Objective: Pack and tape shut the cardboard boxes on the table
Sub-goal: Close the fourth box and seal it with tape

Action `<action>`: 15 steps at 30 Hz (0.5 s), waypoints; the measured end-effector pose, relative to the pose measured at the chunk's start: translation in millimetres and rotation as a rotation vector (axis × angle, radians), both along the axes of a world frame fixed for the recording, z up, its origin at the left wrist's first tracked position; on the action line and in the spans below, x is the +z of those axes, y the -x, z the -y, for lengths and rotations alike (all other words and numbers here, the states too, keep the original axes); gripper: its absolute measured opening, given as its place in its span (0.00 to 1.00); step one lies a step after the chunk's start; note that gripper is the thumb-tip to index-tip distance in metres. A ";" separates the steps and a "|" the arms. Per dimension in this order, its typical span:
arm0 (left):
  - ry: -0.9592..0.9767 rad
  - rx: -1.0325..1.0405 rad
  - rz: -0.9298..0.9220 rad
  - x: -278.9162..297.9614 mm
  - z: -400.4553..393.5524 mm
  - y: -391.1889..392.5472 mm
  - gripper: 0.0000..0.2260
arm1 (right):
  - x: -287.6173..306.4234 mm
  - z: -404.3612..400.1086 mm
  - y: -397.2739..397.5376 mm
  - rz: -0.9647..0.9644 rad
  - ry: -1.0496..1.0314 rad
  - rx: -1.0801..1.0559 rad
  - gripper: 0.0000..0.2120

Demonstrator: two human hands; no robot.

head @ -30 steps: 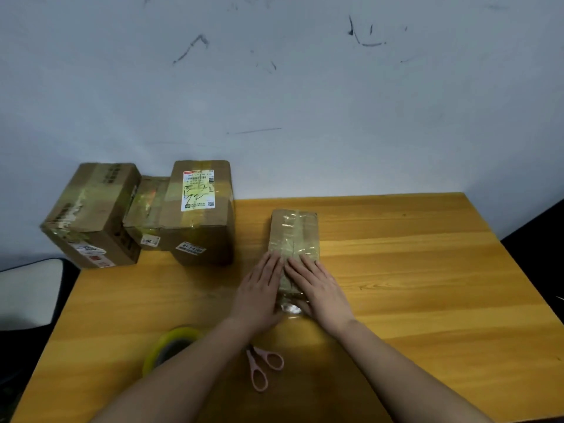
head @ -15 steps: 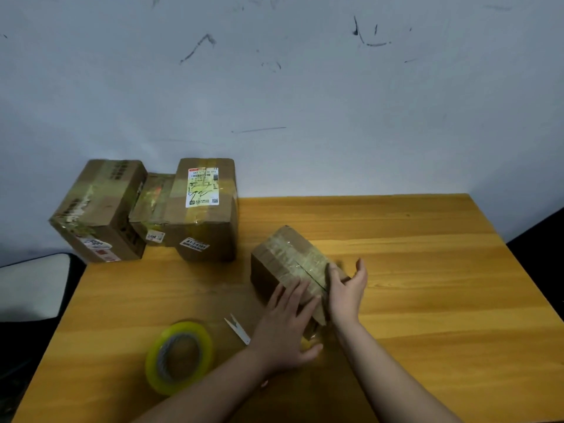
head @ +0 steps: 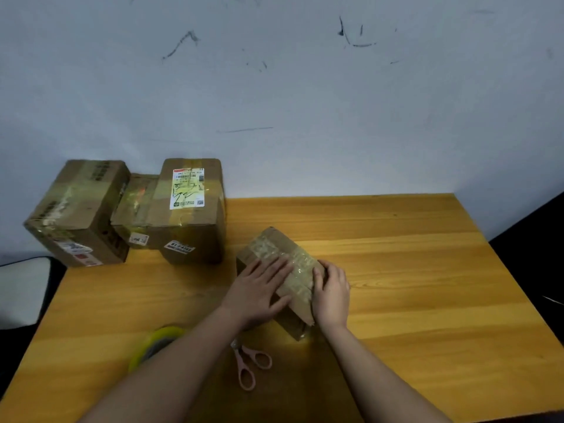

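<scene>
Your left hand [head: 259, 288] lies flat, fingers spread, and your right hand [head: 331, 290] curls over the small taped box [head: 282, 254] mid-bench, seemingly sealed like three boxes [head: 183, 215] behind.

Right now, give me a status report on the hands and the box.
Left hand flat on taped box. Right hand cupping its right edge. Scissors, tape roll nearby, nothing blocking.

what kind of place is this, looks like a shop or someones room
Probably a small home or back-room parcel-packing spot, not a shop floor: a plain wooden table against a scuffed wall, taped cardboard boxes with shipping labels, a tape roll and scissors.
</scene>
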State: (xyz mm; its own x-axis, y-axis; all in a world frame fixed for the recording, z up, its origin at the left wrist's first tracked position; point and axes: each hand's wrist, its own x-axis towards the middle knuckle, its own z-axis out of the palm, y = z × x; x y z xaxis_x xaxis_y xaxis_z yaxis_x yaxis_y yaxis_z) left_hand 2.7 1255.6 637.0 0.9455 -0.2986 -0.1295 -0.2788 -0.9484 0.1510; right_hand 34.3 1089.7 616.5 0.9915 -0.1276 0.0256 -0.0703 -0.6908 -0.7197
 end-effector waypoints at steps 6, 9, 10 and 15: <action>0.009 0.278 -0.013 1.6 -0.7 -1.8 0.47 | 0.5 6.5 -5.1 0.008 0.043 0.103 0.14; -0.004 0.381 -0.033 18.4 19.6 11.3 0.38 | 0.6 21.9 -18.7 0.002 0.000 0.240 0.14; 0.001 0.401 -0.025 23.5 21.4 17.4 0.34 | 2.1 28.0 -24.2 -0.022 -0.019 0.299 0.14; 0.035 0.426 0.167 37.8 4.3 23.0 0.18 | 14.0 38.4 -43.3 -0.082 0.295 0.451 0.21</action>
State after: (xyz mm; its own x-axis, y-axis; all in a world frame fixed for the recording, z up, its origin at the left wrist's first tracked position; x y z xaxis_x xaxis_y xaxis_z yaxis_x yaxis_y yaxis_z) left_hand -20.3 1251.3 674.8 0.9920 0.1200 0.0388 0.1117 -0.9788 0.1714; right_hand 77.6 1051.3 630.4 0.9463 0.3123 -0.0836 0.2324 -0.8370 -0.4954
